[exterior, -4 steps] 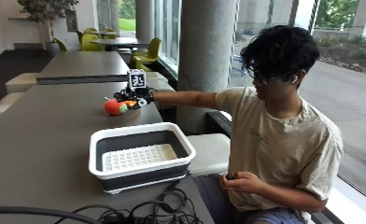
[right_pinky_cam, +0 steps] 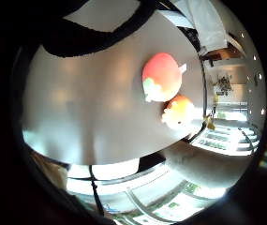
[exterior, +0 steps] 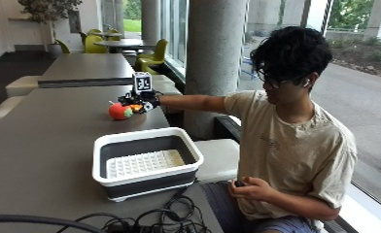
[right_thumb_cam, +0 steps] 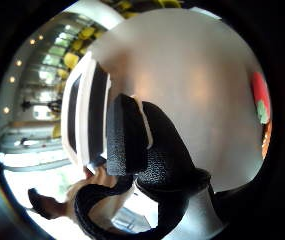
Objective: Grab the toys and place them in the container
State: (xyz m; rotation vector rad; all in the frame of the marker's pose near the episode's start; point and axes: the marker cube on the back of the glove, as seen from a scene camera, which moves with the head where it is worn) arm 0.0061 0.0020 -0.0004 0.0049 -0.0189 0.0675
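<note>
Outside view: red toy (exterior: pixel 118 111) lies on the grey table (exterior: pixel 42 145), an orange toy (right_pinky_cam: pixel 181 111) touching it. Gloved right hand (exterior: pixel 141 102) hovers just beside them — fingers look uncurled, holding nothing. Best to close round one toy only, then carry it to the white-rimmed container (exterior: pixel 147 164) nearer the person — windows and yellow chairs (exterior: pixel 148 53) beyond.

From outside, the grip (exterior: pixel 141 102) covers most of the orange toy (exterior: pixel 134 108). The thumb-side view cuts the red toy (right_thumb_cam: pixel 260 95) at its edge; the thumb (right_thumb_cam: pixel 147 145) hides part of the container (right_thumb_cam: pixel 84 115).
</note>
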